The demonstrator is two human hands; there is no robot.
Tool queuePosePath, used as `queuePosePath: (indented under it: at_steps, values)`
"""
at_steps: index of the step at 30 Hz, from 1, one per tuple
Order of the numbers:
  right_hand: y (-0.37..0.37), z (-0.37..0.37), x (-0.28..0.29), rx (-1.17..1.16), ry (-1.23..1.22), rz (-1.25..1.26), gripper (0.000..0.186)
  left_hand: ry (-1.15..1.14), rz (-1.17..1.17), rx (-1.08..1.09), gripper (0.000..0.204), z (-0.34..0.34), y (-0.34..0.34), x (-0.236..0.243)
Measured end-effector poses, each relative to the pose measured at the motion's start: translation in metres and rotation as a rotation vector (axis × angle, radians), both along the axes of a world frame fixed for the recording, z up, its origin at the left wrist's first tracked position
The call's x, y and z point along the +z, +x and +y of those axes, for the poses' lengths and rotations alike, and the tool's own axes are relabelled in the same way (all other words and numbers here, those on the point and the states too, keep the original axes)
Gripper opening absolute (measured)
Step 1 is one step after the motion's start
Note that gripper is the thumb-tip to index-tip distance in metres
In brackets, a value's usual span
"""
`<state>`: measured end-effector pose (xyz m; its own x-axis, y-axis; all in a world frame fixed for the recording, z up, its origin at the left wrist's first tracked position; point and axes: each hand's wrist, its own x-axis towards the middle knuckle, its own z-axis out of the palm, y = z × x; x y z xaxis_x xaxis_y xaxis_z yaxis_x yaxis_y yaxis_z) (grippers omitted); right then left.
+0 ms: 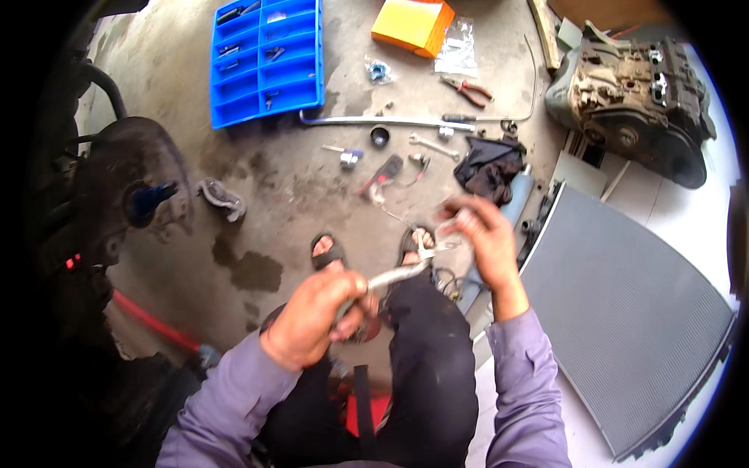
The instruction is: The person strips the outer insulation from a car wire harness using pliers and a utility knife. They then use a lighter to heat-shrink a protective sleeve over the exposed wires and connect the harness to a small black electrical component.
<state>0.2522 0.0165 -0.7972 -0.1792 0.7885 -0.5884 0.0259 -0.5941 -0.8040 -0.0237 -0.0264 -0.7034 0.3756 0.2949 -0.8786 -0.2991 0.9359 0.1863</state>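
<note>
My left hand (316, 316) is closed round the handle of a pale metal tool (395, 276), its kind unclear. From my fist the tool slants up and right to a narrow forked end, where a thin looped metal piece (446, 246) shows. Just above that end, my right hand (482, 234) is raised with its fingers bent and apart, somewhat blurred. I cannot make out anything in its grasp. Both hands are over my knees, between my sandalled feet and my lap.
A blue compartment tray (265, 99), orange box (413, 25), red-handled pliers (468, 90), wrench (434, 146) and long metal bar (382, 120) lie ahead. Right stand an engine (636, 101) and a grey radiator (624, 312). A wheel hub (148, 201) is left, near a cast metal part (221, 200).
</note>
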Motion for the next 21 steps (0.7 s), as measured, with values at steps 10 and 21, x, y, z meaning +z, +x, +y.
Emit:
queuePosePath:
  at_steps: [10, 21]
  values:
    - [0.081, 0.191, -0.293, 0.476, 0.586, -1.403, 0.069, 0.658, 0.167, 0.073, 0.033, 0.033, -0.049, -0.028]
    - [0.124, 0.188, -0.274, 0.019, 0.095, -0.757, 0.041, 1.136, -0.034, 0.147, 0.035, 0.102, -0.013, -0.029]
